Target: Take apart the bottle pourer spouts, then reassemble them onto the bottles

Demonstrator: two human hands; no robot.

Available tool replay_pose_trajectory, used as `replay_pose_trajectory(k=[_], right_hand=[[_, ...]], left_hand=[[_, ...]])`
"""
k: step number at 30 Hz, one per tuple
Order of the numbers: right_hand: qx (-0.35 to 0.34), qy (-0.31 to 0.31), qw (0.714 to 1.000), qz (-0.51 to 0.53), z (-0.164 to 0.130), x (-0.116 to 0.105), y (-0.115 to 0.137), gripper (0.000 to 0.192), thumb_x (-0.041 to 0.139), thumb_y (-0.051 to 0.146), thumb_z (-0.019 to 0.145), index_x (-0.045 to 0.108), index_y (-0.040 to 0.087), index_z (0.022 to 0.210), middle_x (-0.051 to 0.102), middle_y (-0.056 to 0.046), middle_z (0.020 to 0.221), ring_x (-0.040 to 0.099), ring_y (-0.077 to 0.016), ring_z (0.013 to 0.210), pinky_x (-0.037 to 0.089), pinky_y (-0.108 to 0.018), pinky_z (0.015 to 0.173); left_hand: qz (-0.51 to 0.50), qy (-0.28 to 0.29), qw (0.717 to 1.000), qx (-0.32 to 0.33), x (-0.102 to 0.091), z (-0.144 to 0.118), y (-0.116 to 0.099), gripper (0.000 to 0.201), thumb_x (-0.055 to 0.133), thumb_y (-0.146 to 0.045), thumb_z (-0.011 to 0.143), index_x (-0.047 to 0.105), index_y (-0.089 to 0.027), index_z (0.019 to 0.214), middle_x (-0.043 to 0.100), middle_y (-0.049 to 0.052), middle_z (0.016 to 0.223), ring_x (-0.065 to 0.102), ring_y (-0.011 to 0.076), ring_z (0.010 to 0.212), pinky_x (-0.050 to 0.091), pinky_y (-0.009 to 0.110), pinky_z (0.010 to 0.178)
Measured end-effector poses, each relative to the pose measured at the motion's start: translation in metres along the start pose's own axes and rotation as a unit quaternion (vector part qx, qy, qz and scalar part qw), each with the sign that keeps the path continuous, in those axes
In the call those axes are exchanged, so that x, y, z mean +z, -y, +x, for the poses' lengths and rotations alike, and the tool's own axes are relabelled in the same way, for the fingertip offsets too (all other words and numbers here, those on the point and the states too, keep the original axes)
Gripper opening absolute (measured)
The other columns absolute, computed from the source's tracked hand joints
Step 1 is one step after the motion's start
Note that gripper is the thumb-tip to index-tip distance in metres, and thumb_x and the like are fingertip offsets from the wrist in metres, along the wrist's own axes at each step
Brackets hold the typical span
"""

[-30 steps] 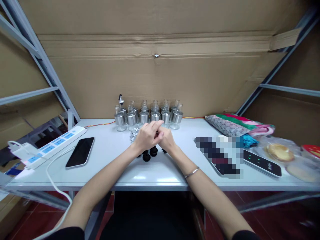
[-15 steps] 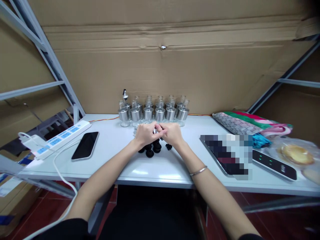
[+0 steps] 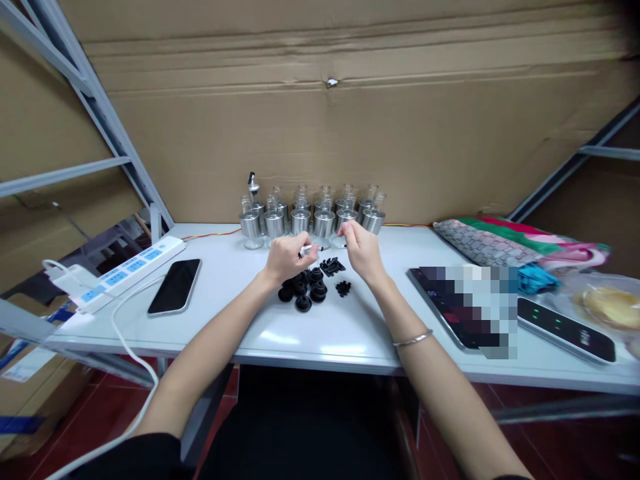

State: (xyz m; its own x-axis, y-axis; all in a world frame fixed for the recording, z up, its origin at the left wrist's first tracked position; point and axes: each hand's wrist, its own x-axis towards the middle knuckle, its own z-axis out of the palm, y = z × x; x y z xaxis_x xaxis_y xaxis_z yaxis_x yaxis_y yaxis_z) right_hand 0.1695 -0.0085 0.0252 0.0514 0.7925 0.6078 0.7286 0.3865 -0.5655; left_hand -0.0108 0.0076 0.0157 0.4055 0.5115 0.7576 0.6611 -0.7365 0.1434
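My left hand [image 3: 291, 257] is closed around a slim, pale metal pour spout [image 3: 309, 249] with a dark tip, most of it hidden by the fingers. A short way to its right, my right hand [image 3: 363, 251] is raised with thumb and fingers pinched together. Whatever lies in that pinch is too small to make out. Below the hands on the white table sit a cluster of black rubber stoppers [image 3: 303, 303], a pile of thin black pieces [image 3: 331, 267] and a heap of tiny black parts [image 3: 343, 288].
Behind the hands stand rows of glass bottles with steel sleeves [image 3: 301, 223]; one carries a pourer [image 3: 253, 185]. On the left are a phone [image 3: 175, 287] and a power strip [image 3: 125, 273]. A tablet [image 3: 445, 307], a black device [image 3: 565, 330] and patterned cloth [image 3: 500, 247] lie right.
My hands, together before, have moved apart, the right one going right and slightly up. The small black parts between them now show. The view has shifted slightly.
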Motion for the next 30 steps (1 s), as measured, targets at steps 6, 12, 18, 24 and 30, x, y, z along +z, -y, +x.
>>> replay_pose_trajectory(k=[6,12,18,24,30], right_hand=[[0.153,0.154,0.974,-0.061,0.011,-0.002,-0.038,0.02,0.046,0.019,0.083,0.065,0.013,0.08,0.068,-0.005,0.071,0.058,-0.0131,0.065,0.038,-0.021,0.063],[0.173,0.219,0.954,-0.112,0.007,0.008,-0.054,0.02,0.049,0.01,0.08,0.068,0.012,0.088,0.072,-0.007,0.081,0.062,-0.0123,0.069,0.041,-0.02,0.066],[0.166,0.252,0.922,-0.242,0.004,0.011,-0.051,0.017,0.057,0.014,0.078,0.072,0.01,0.086,0.072,-0.014,0.089,0.064,-0.0209,0.085,0.042,-0.025,0.071],[0.145,0.267,0.921,-0.243,0.002,0.012,-0.054,0.018,0.057,0.019,0.08,0.072,0.012,0.084,0.072,-0.013,0.089,0.065,-0.0203,0.083,0.042,-0.024,0.069],[0.135,0.288,0.915,-0.246,0.001,0.012,-0.056,0.021,0.052,0.017,0.08,0.072,0.012,0.084,0.072,-0.014,0.088,0.065,-0.0217,0.083,0.04,-0.025,0.065]], left_hand=[[-0.017,-0.018,1.0,-0.002,-0.005,0.0,0.006,0.028,0.036,-0.034,0.084,0.047,-0.019,0.064,0.049,-0.002,0.049,0.047,0.0096,0.045,0.033,0.021,0.05],[-0.039,-0.012,0.999,-0.023,-0.009,-0.002,0.007,0.027,0.035,-0.033,0.083,0.046,-0.019,0.062,0.048,-0.002,0.049,0.045,0.0088,0.043,0.032,0.02,0.049],[-0.044,-0.018,0.998,-0.034,-0.01,-0.003,0.009,0.028,0.035,-0.032,0.083,0.046,-0.019,0.062,0.048,-0.003,0.048,0.043,0.0086,0.042,0.031,0.021,0.049],[-0.045,-0.016,0.998,-0.035,-0.008,-0.004,0.012,0.028,0.035,-0.031,0.084,0.046,-0.019,0.061,0.047,-0.003,0.048,0.042,0.0085,0.041,0.031,0.021,0.049],[-0.045,0.007,0.998,-0.051,-0.007,-0.005,0.015,0.029,0.034,-0.032,0.084,0.045,-0.019,0.061,0.046,-0.003,0.049,0.042,0.009,0.043,0.03,0.021,0.049]])
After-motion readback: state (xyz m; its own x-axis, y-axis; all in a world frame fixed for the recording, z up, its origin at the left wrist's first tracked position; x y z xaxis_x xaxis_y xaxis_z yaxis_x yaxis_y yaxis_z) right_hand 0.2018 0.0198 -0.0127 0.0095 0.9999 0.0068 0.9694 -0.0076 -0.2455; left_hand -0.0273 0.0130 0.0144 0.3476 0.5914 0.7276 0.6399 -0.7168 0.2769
